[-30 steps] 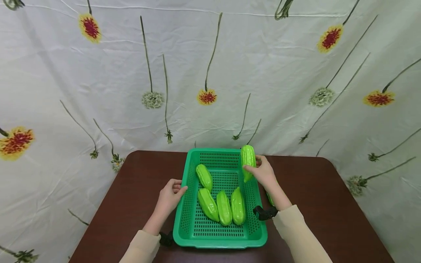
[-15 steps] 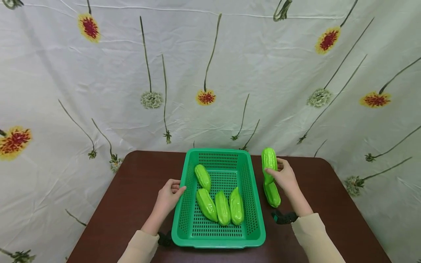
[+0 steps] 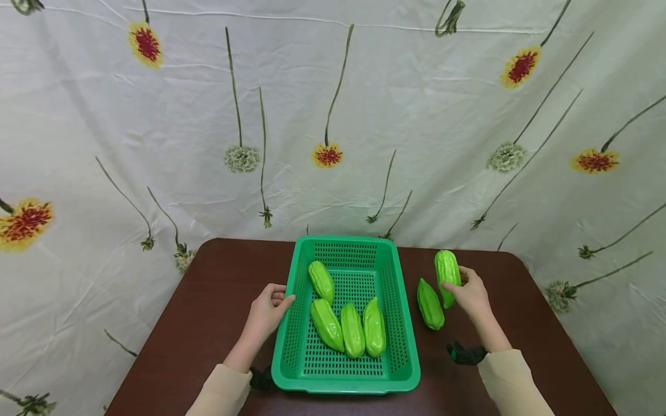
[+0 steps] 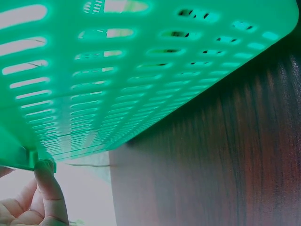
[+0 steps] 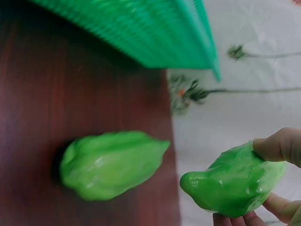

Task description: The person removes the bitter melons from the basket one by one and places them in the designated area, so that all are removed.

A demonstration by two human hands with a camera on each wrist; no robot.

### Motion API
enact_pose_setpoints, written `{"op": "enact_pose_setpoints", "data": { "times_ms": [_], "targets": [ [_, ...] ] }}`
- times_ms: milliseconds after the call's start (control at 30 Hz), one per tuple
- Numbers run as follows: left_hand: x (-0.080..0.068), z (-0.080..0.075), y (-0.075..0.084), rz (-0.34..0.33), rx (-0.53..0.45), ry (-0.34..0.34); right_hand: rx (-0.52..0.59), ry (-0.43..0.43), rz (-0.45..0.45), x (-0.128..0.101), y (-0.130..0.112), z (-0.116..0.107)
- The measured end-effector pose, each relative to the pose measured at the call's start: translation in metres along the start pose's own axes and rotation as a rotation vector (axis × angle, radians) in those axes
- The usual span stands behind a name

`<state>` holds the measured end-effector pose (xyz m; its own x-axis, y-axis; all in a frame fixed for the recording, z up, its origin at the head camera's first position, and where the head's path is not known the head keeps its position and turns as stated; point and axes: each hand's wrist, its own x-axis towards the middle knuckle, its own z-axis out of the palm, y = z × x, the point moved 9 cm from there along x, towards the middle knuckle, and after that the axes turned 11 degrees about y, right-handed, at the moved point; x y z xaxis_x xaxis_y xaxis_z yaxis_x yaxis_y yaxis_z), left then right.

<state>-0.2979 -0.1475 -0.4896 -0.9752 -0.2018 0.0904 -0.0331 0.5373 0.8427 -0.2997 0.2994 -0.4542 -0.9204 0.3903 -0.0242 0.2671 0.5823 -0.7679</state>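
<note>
Right hand (image 3: 472, 294) grips 1 held gourd (image 3: 447, 276) upright, long axis near vertical, above the table (image 3: 520, 323). Second gourd (image 3: 430, 303) lies just left, apart, pointing away. Left hand (image 3: 267, 312) pinches basket (image 3: 291, 323) rim; 4 gourds inside.

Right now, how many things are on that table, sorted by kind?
Gourds in the basket: 4
Gourds lying on the table: 1
Gourds held by the right hand: 1
Baskets: 1, its rim held by the left hand
Total: 7 things, 6 of them gourds.
</note>
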Motion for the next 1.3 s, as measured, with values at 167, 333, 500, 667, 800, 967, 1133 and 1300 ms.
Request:
{"op": "enact_pose_setpoints", "data": {
  "times_ms": [167, 333, 500, 667, 800, 967, 1133, 1300],
  "targets": [
    [0.000, 0.000, 0.001, 0.007, 0.001, 0.004, -0.056, 0.004, -0.013, 0.003, 0.021, 0.003],
    [-0.001, -0.001, 0.001, 0.008, 0.001, 0.009, -0.083, 0.012, -0.026, 0.005, 0.035, 0.007],
    [-0.001, -0.001, 0.001, 0.002, 0.000, 0.010, -0.102, 0.006, -0.020, 0.006, 0.046, 0.013],
    [-0.002, 0.000, 0.000, -0.004, -0.003, 0.009, -0.117, -0.008, 0.003, 0.006, 0.056, 0.018],
    [-0.002, 0.000, 0.000, -0.002, -0.005, 0.011, -0.124, -0.014, 0.008, 0.006, 0.061, 0.021],
    [-0.002, -0.001, 0.000, -0.002, -0.005, 0.013, -0.123, -0.021, 0.011, 0.005, 0.066, 0.025],
    [-0.002, 0.000, 0.000, 0.000, -0.003, 0.018, -0.125, -0.032, 0.011, 0.005, 0.067, 0.029],
    [-0.001, 0.000, 0.000, 0.001, -0.002, 0.018, -0.132, -0.043, 0.013, 0.005, 0.069, 0.032]
  ]
}}
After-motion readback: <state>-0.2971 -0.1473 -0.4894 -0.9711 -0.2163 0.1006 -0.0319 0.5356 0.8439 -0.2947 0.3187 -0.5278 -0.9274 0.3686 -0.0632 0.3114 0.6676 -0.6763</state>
